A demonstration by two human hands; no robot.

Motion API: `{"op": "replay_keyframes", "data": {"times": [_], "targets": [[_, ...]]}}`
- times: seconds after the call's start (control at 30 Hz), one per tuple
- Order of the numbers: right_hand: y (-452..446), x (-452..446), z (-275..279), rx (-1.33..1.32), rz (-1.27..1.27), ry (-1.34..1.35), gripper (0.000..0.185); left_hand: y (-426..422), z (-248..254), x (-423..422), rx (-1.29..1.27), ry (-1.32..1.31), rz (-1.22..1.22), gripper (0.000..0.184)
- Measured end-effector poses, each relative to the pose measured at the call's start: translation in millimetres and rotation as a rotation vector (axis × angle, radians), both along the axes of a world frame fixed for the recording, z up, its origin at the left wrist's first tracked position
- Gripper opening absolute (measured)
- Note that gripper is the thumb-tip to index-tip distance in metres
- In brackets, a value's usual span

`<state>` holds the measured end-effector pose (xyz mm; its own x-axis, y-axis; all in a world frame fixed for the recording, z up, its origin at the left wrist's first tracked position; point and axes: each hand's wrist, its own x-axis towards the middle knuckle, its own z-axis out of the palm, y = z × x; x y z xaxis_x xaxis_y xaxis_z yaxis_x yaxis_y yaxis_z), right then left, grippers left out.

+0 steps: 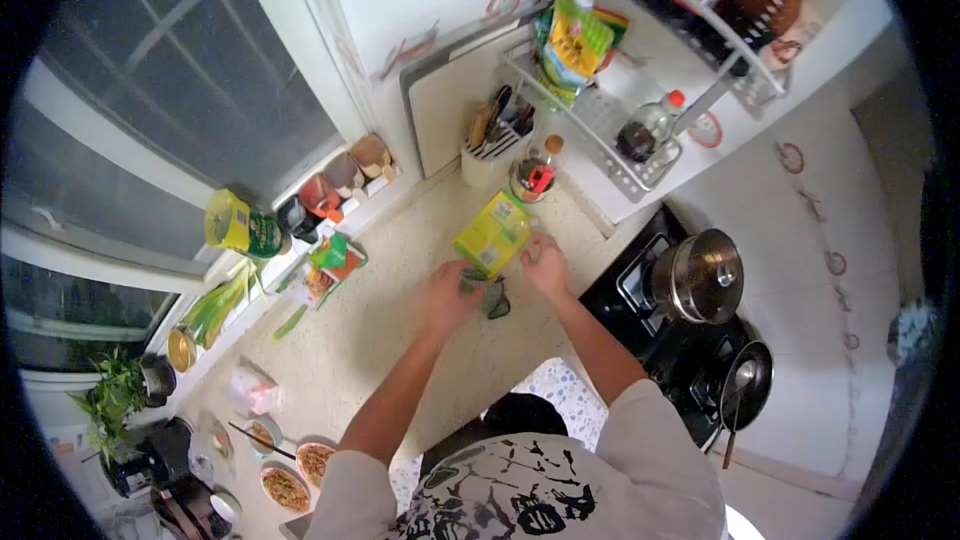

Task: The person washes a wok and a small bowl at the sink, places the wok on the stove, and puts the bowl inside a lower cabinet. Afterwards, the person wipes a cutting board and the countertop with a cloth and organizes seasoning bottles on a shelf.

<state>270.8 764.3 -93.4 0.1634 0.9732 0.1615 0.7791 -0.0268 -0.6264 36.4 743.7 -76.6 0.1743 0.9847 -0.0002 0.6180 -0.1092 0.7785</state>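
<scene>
My left hand (450, 296) is closed over the counter, fingers curled at the lower corner of a yellow-green package (493, 233). A dark, thin, crumpled piece (494, 298), perhaps plastic or mesh, hangs beside those fingers; its kind is unclear. At the package's right edge is my right hand (546, 265), its fingers bent inward and seeming to grip that edge. The package lies tilted, its upper end toward a glass bottle with a cork-coloured cap (551, 147).
A knife holder (490, 162) and cutting board (440, 110) stand at the back. To the right, the black stove (625, 285) carries a lidded pot (697, 275) and a pan (748, 385). Bowls of food (286, 489) sit lower left. Jars and scallions (213, 312) line the window sill.
</scene>
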Motion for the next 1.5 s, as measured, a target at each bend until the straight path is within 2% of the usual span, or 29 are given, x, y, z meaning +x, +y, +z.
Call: {"op": "replay_keyframes", "data": {"times": [0.07, 0.2, 0.37, 0.5, 0.6, 0.67, 0.7, 0.8, 0.87, 0.93, 0.97, 1.0, 1.07, 1.1, 1.17, 1.2, 1.3, 1.4, 1.5], "targets": [[2.8, -4.7, -34.9, -0.029, -0.069, -0.032, 0.061, -8.9, -34.7, 16.1, 0.038, 0.157, -0.046, 0.063], [30.3, -15.3, -87.4, 0.013, -0.292, -0.019, 0.082, -28.5, -42.1, 39.9, -0.024, 0.431, -0.078, 0.061], [56.2, -15.1, -76.0, -0.125, -0.341, -0.201, 0.087, -52.9, -90.9, 35.5, -0.038, 0.534, -0.141, 0.05], [68.6, -14.9, -69.1, -0.346, -0.409, -0.245, 0.083, -67.5, -103.1, 12.2, -0.041, 0.44, -0.086, 0.044], [62.7, -11.3, -71.3, -0.263, -0.438, -0.086, 0.075, -70.1, -100.3, -11.4, -0.092, 0.481, 0.058, 0.046], [53.8, -11.4, -66.1, -0.208, -0.443, 0.3, 0.067, -60.1, -94.3, -22.2, -0.181, 0.531, 0.171, 0.052], [47.9, -11.5, -61.5, -0.178, -0.444, 0.492, 0.064, -57.6, -89.5, -25.2, -0.119, 0.499, 0.217, 0.056], [23.8, 7.1, -104.3, 0.099, -0.297, 0.795, 0.053, -48.1, -60.9, -29.2, 0.01, 0.38, 0.314, 0.07], [-6.3, 6.2, -91.3, 0.088, -0.138, 0.602, 0.05, -37.2, -23.6, -27.7, 0.018, 0.274, 0.316, 0.078], [-37.1, -3.0, -60.8, -0.022, -0.006, 0.603, 0.053, -26.3, 3.3, -34.5, 0.036, -0.116, 0.186, 0.07], [-50.5, -18.4, -36.5, -0.128, 0.05, 0.701, 0.056, -27.5, 5.0, -43.0, -0.046, -0.265, 0.109, 0.065], [-60.8, -35.0, -13.8, -0.239, 0.11, 0.8, 0.06, -28.9, 6.6, -51.5, -0.14, -0.41, 0.041, 0.061], [-71.3, -64.8, 26.7, -0.327, 0.209, 0.861, 0.062, -39.9, -7.9, -74.6, -0.51, -0.613, -0.118, 0.05], [-74.2, -76.7, 34.9, -0.374, 0.261, 0.89, 0.064, -49.7, -13.9, -87.1, -0.559, -0.668, -0.044, 0.045], [-74.7, -93.3, 9.2, -0.279, 0.342, 1.194, 0.064, -75.9, -23.6, -113.1, -0.656, -0.775, 0.106, 0.033], [-72.8, -101.6, -5.6, -0.227, 0.378, 1.344, 0.065, -86.3, -23.9, -126.0, -0.618, -0.877, 0.281, 0.029], [-64.8, -130.3, -36.0, -0.002, 0.51, -0.002, 0.06, -120.8, -13.9, -161.1, -0.509, -1.158, 0.673, 0.027], [-52.4, -168.8, -45.7, -0.012, 0.615, -0.286, 0.059, -145.4, -8.6, -181.9, -0.403, -1.301, 0.876, 0.028], [-48.6, -190.1, -81.3, -0.036, 0.642, -0.368, 0.056, -163.7, -8.8, -192.8, -0.386, -1.372, 0.917, 0.029]]}}
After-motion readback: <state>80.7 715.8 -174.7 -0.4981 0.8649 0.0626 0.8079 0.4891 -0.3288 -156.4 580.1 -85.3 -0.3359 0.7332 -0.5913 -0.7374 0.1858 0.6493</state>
